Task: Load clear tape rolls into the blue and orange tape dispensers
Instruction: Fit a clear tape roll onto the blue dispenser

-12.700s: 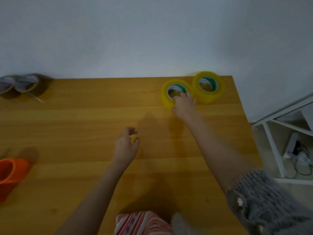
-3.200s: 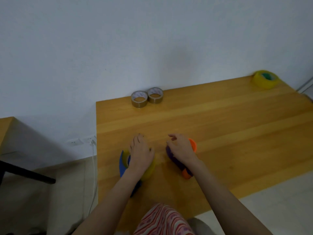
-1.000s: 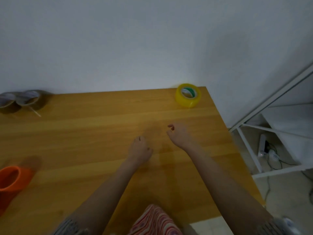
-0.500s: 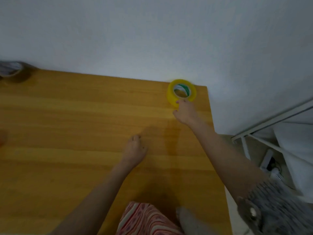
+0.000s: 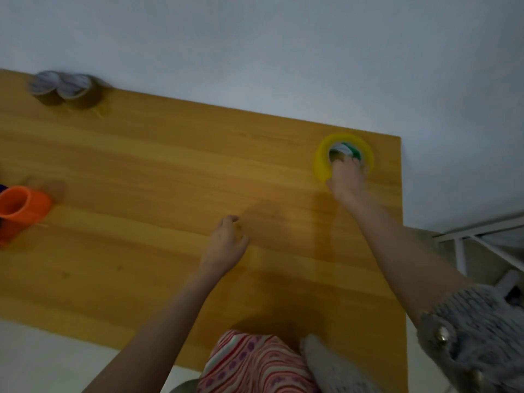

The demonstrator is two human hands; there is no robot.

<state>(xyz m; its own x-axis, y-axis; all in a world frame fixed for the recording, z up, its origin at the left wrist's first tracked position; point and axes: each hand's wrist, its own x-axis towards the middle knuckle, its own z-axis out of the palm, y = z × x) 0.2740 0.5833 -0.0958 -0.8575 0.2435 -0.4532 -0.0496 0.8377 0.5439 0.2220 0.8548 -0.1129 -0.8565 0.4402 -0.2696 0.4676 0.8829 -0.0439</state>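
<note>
Holds the right grip [image 5: 346, 180] out at the far right corner of the worktop [image 5: 170, 171], arm stretched across. Hooks the fingers down into the core of the tape roll [image 5: 321, 163] and sets the thumb outside against the near wall. Grip closed on the roll, pinching that wall. Motion blur there; can't tell how many fingers are inside.

Roll position: close to the right edge, just short of the back edge by the white wall [image 5: 283, 52]. Core up, yellow-tinted film, green and white print inside the core. Looks flat on the worktop; can't tell if any side is lifted.

Rests the left grip [image 5: 225, 245] on the worktop near the middle, well apart from the roll. Fingers loosely curled, nothing in them: relaxed, not gripping.

Left frame edge: orange tape dispenser [image 5: 24, 211] on the worktop, blurred and partly cut off, well apart from both grips and from the roll. Dark purple sliver [image 5: 2, 187] just above it, too small to identify.

Back left: two brown tape rolls [image 5: 65, 89], side by side and touching, next to the wall.

Also in view: grey knit sleeve [image 5: 467, 330] at the right elbow, striped pink-red garment [image 5: 249, 364] at the near edge, white metal frame [image 5: 482, 231] beyond the right side.
</note>
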